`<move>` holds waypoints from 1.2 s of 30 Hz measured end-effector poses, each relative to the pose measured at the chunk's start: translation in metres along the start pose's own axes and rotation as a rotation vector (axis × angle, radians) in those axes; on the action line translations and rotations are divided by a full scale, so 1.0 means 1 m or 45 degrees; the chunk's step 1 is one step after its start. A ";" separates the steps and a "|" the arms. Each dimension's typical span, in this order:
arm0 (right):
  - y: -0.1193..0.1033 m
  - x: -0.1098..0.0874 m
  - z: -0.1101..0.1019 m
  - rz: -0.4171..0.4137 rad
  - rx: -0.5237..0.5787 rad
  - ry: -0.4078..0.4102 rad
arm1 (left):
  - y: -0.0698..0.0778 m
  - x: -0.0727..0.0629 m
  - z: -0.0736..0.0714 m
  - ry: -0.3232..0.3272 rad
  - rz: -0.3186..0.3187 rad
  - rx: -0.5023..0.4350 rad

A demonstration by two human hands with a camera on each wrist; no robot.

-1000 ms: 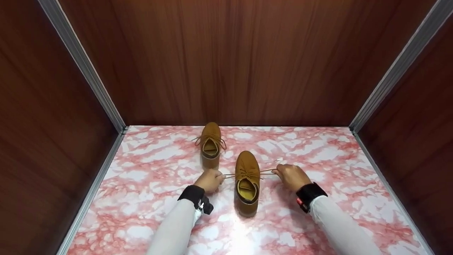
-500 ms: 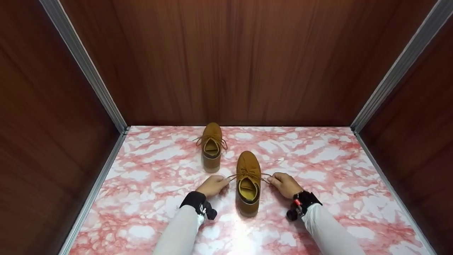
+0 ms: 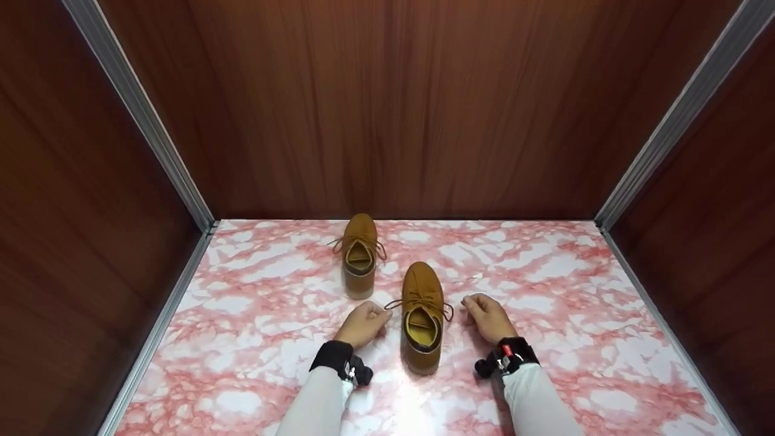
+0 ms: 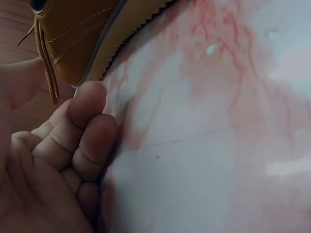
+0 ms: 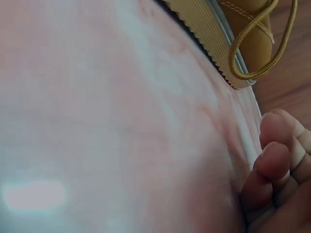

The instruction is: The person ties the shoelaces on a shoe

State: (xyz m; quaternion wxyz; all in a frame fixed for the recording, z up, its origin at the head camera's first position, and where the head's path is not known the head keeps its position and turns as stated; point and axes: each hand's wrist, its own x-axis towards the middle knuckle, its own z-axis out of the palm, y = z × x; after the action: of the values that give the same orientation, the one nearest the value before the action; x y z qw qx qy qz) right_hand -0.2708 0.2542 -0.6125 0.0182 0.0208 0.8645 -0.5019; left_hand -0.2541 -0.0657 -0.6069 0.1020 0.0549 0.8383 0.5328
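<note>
A tan lace-up shoe (image 3: 422, 284) stands on the marbled surface between both hands, toe pointing away. Its shoelace (image 3: 421, 301) is tied in a bow over the tongue, one loop out to each side. Just left of the shoe is my left hand (image 3: 362, 324), fingers loosely curled. In the left wrist view a lace loop (image 4: 47, 68) hangs by the thumb tip; whether they touch I cannot tell. My right hand (image 3: 489, 318) hovers right of the shoe, loosely curled and holding nothing. The right lace loop (image 5: 265, 53) droops free, apart from those fingers.
A matching tan shoe (image 3: 360, 257), also laced with a bow, stands farther back and to the left. The pink-and-white marbled tabletop (image 3: 557, 266) is enclosed by wood-grain panels (image 3: 387, 109) at the back and sides, with grey metal corner strips (image 3: 142, 115).
Both hands had been pulling the bow's loops outward, then eased toward the shoe. The right loop has been let go and droops; the left hand's pinch has loosened.
</note>
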 end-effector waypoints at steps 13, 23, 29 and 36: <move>0.000 -0.011 0.004 0.095 0.119 0.047 | -0.005 -0.005 -0.002 0.076 -0.006 -0.092; -0.013 -0.028 -0.004 0.027 0.115 -0.085 | 0.006 -0.018 0.000 0.023 0.061 -0.093; -0.027 -0.041 -0.007 -0.082 0.111 -0.258 | 0.016 -0.030 0.000 -0.051 0.054 -0.111; -0.040 -0.056 -0.003 -0.068 0.124 -0.360 | 0.026 -0.039 0.006 -0.122 -0.014 -0.199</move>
State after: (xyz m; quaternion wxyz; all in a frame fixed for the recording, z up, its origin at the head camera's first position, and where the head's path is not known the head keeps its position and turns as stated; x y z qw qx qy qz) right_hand -0.2171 0.2358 -0.5734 0.1254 -0.0723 0.8283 -0.5413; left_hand -0.2156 -0.0575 -0.5813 0.1488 0.0674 0.7887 0.5927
